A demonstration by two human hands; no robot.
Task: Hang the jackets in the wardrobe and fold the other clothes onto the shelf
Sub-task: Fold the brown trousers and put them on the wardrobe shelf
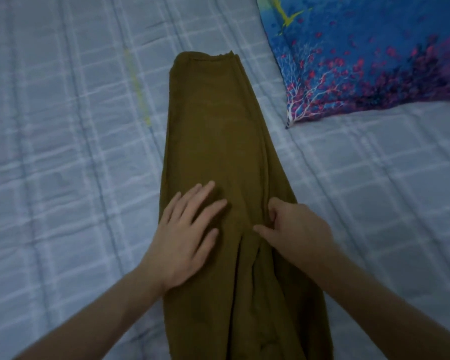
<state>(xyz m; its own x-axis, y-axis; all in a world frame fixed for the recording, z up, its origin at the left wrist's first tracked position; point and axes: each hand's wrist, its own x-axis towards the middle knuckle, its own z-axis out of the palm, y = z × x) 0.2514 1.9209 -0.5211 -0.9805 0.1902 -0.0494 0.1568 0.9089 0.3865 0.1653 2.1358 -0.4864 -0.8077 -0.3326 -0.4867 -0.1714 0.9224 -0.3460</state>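
Folding is the step in hand: an olive-brown garment [218, 141] lies lengthwise on the bed [63, 152], already narrowed into a long strip that runs from the bottom edge of the view away toward the far end, where its top edge sits squared off. What kind of garment it is cannot be told from this view; it looks like one of the clothes meant for the shelf rather than a jacket. The left hand [187, 229] lies flat on the cloth, fingers straight and spread, pressing the near-middle of the strip down. The right hand [294, 227] sits just beside it on the right side of the strip, fingers curled, seemingly pinching a lengthwise crease or edge of the fabric, though blur hides the exact grip. Both hands touch the garment, which extends well beyond them in both directions. A blue pillow [374, 61] with a coral print lies on the bed to the right, apart from the cloth

By my judgement the next move calls for smoothing that right-hand crease, then taking one end and bringing it over the other to halve the length, keeping the edges lined up so the layers do not slide. Neither wardrobe nor shelf is in view, so carrying it there remains to be done
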